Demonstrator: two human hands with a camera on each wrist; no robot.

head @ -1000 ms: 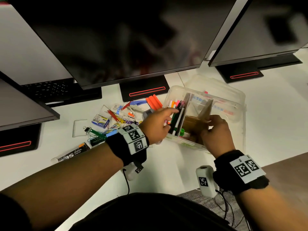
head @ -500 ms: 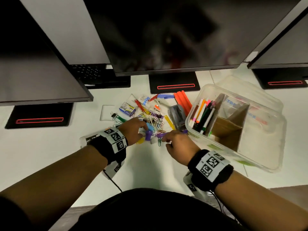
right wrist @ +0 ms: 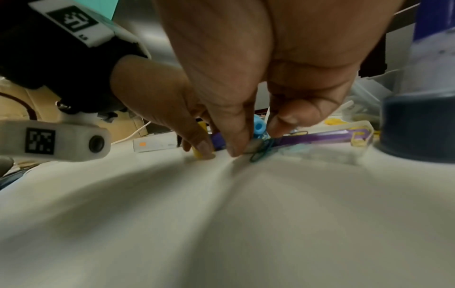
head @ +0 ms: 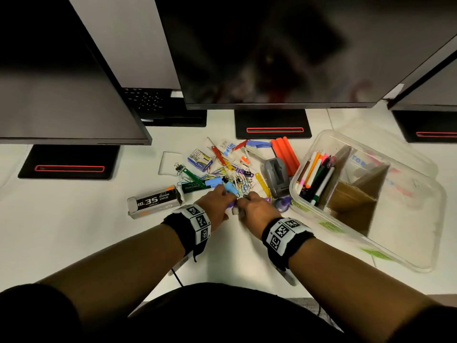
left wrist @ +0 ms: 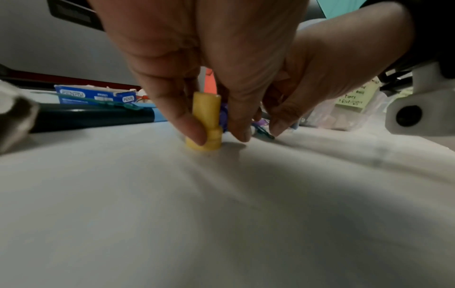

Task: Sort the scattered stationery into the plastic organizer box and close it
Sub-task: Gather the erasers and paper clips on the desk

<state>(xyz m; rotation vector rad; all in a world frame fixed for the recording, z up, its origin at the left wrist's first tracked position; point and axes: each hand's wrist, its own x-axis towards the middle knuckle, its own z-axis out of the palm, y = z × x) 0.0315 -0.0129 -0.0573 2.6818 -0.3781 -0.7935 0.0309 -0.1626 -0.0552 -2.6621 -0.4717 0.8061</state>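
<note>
A loose pile of paper clips, key tags and small caps lies on the white desk left of the clear plastic organizer box. The box stands open, with markers in its left section and cardboard dividers beside them. Both hands meet at the pile's near edge. My left hand pinches a small yellow cap that stands upright on the desk. My right hand, fingers curled down, pinches a green paper clip beside a purple key tag.
A long staple box lies left of the hands. A grey hole punch, orange markers and a blue staples box lie behind the pile. A purple round item sits by the organizer. Monitors on black stands overhang the desk's far side.
A second ago both hands were at the organizer box. They moved left to the pile and have now drawn together, each pinching a small item at its near edge.
</note>
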